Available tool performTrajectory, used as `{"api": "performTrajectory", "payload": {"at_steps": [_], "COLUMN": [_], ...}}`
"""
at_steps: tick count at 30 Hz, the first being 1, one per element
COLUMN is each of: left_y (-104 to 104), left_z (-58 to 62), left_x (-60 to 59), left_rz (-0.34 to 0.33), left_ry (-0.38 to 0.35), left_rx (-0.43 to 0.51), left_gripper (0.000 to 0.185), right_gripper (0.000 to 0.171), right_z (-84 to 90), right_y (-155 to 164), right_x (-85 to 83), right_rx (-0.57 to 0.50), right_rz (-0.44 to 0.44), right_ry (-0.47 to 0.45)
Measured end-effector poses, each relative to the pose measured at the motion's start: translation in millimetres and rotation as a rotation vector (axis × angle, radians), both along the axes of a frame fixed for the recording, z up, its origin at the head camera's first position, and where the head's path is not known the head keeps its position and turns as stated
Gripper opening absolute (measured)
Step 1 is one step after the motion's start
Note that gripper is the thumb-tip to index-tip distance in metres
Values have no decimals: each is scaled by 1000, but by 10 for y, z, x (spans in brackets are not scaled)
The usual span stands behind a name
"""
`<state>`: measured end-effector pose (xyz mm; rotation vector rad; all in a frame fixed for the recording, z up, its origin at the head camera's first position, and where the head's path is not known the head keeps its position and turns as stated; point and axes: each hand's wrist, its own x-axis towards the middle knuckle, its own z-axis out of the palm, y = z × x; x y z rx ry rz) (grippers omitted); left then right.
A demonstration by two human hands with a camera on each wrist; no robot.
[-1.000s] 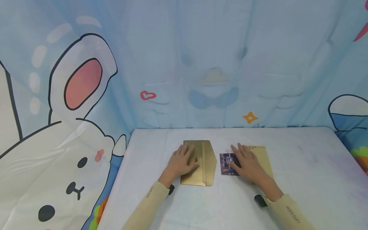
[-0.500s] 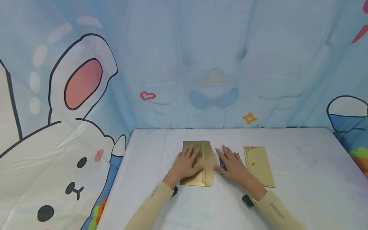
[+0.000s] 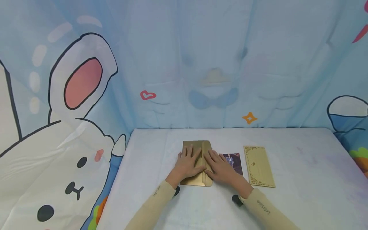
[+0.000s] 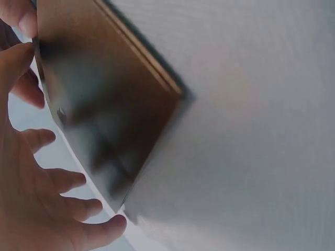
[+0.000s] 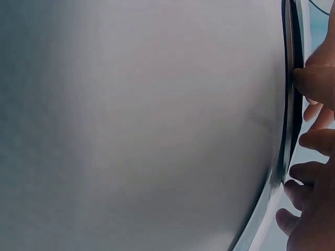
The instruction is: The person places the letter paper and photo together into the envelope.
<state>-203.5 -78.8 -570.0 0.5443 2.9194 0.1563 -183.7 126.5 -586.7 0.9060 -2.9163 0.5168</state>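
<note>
The gold envelope (image 3: 197, 163) lies flat on the table (image 3: 302, 179), its flap side to the right, and everything else is placed relative to it. Your left hand (image 3: 188, 164) rests on the left half of the envelope with straight, spread fingers; it presses and grips nothing. Your right hand (image 3: 219, 166) lies on the flap side, also flat with straight fingers, and its fingertips reach over the fold line. So both hands are open and only press down.

I judge that you are at the step of holding the envelope down and working on its flap, with the insert not yet in. The photo (image 3: 233, 162) lies just to the right of the envelope, partly under your right wrist, and the gold card (image 3: 258, 166) with the ornate border lies further right, apart from the photo.

The next move, in my judgement, calls for a steady left hand, so that the envelope does not slide on the smooth table, and for a careful lift of the flap edge by the right fingertips. In the left wrist view the envelope (image 4: 104, 104) is close before the fingers (image 4: 57, 180), and blurred.
</note>
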Motion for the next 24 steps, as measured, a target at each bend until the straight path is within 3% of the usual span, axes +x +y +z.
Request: {"api": "performTrajectory", "payload": {"at_steps": [10,24], "left_y": [19,97], "left_z": [-18,82], "left_x": [-14,2], "left_rz": [15,37], "left_ry": [13,-6], "left_rx": [-25,-44], "left_gripper": [82,74], "right_gripper": [67,69], "right_z": [-21,-23], "right_y": [-14,-6], "right_x": [-8,-22], "right_rx": [40,42], "right_rz": [-5,-1], "right_ry": [-42,-66]}}
